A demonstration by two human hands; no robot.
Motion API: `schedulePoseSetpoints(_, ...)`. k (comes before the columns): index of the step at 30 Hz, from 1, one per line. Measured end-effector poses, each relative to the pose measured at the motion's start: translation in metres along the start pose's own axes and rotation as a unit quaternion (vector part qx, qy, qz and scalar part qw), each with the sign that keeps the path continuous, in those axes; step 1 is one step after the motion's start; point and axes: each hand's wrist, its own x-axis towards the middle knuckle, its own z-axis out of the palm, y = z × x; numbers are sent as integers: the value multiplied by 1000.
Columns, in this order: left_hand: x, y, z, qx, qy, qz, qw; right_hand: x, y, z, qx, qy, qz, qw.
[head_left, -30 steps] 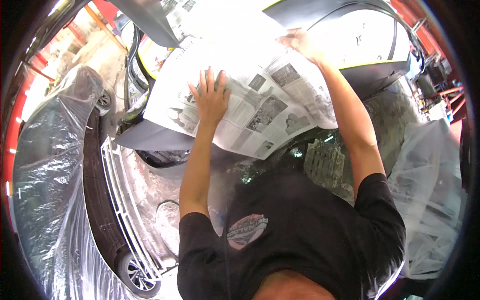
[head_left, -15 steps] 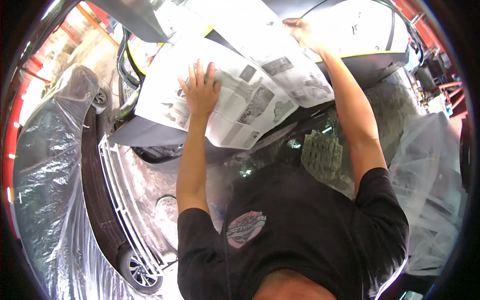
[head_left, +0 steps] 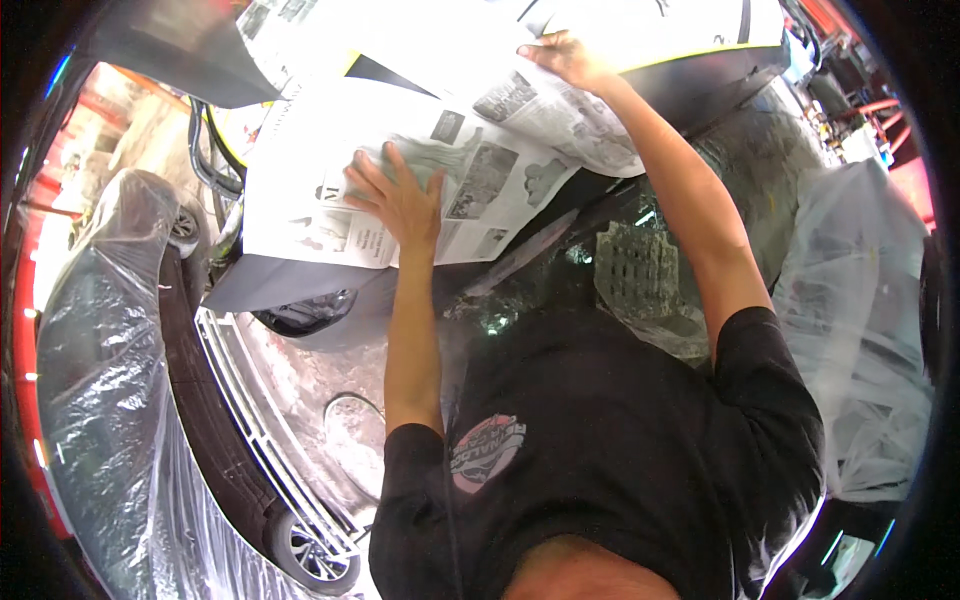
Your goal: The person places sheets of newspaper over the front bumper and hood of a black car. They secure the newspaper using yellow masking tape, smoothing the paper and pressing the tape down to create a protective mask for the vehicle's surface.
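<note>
The newspaper (head_left: pixel 481 180) now folds inward at its right side, which my right hand (head_left: pixel 570 62) pinches, while my left hand (head_left: pixel 408 205), spread flat, seemingly steadies it.

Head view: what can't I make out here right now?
All in the head view:
- Newspaper: print under the left hand is hidden by it; upper parts wash out in glare.
- Right hand: glare and curled fingers hide whether its grip pinches the newspaper.
- Grey panel: mostly covered by the newspaper.
- Plastic sheet at left: folds and reflections blur what's beneath; the lower edge cuts it off.
</note>
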Motion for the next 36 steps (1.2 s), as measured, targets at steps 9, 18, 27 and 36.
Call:
schedulePoseSetpoints(9,-7,-11,18,56,-16,55,997,20,59,6,81,38,-71,993)
schedulePoseSetpoints(18,-8,-13,22,59,-9,59,996,-21,106,-42,-120,-126,-133,976)
schedulePoseSetpoints(27,-11,-13,11,13,-32,33,999,-32,92,-30,-183,-115,30,976)
schedulePoseSetpoints(36,-36,-7,28,73,-22,77,994,-41,118,-42,-30,0,144,989)
